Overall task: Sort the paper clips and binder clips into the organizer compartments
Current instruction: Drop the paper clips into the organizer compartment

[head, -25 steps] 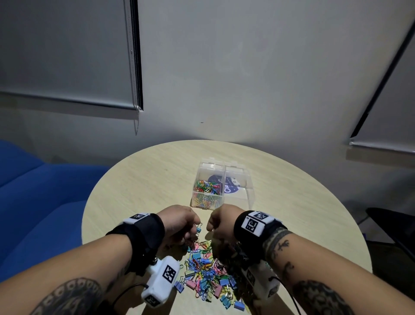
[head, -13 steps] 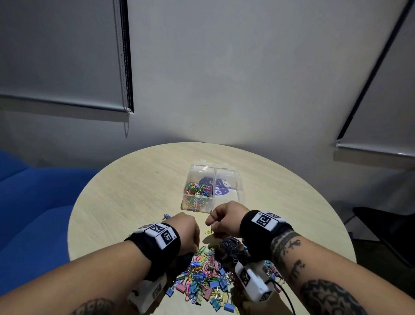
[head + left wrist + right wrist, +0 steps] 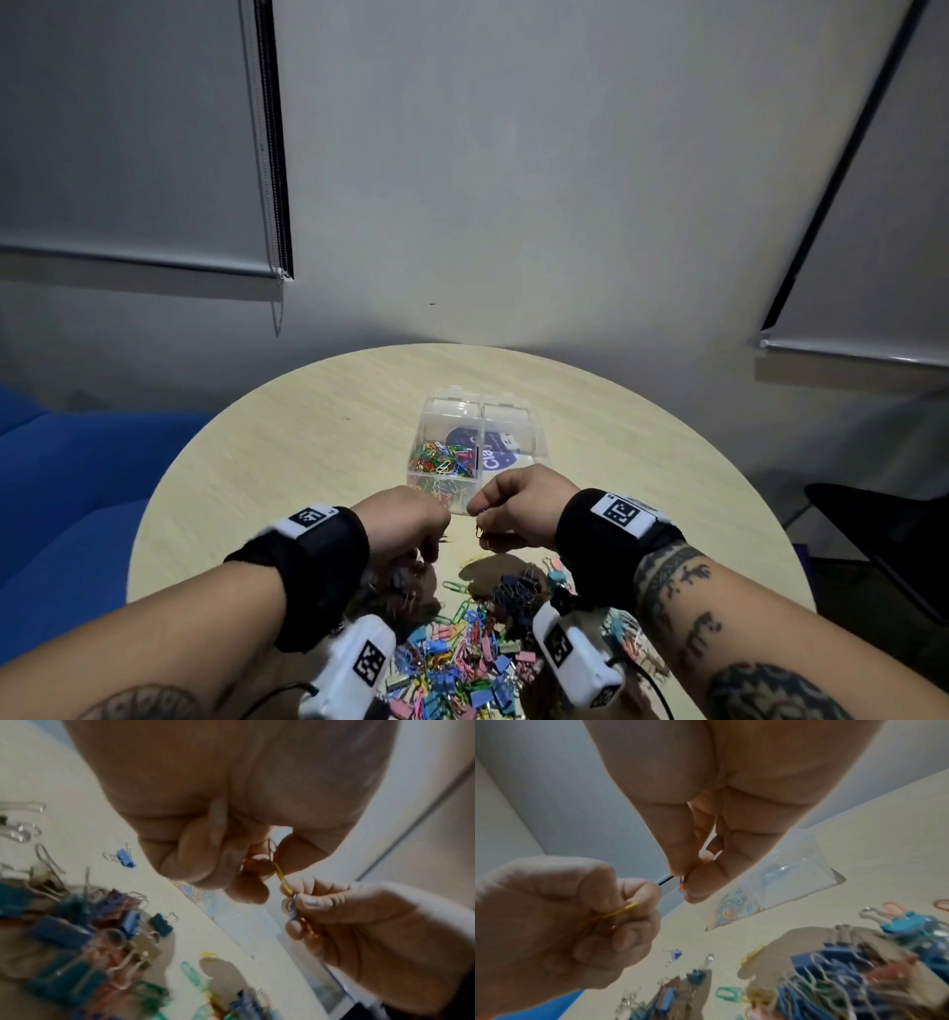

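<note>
A clear organizer (image 3: 534,437) stands mid-table. Its left compartment holds coloured paper clips (image 3: 444,460); the right one shows a blue label. Just in front of it my two hands nearly meet above the table. My left hand (image 3: 431,545) is curled and pinches a yellow paper clip (image 3: 281,878) along with other clips. My right hand (image 3: 480,519) pinches an orange and blue clip (image 3: 682,885). The clips seem linked between the two hands. A mixed pile of binder clips and paper clips (image 3: 457,658) lies under my wrists.
The round wooden table (image 3: 308,437) is bare to the left of and behind the organizer. A single blue binder clip (image 3: 124,858) lies apart from the pile. A blue sofa (image 3: 67,488) is at the left, a dark chair (image 3: 883,529) at the right.
Both hands have stayed close together and shifted slightly toward the organizer. The small blue clip seen at my left fingers one second ago is no longer there.
</note>
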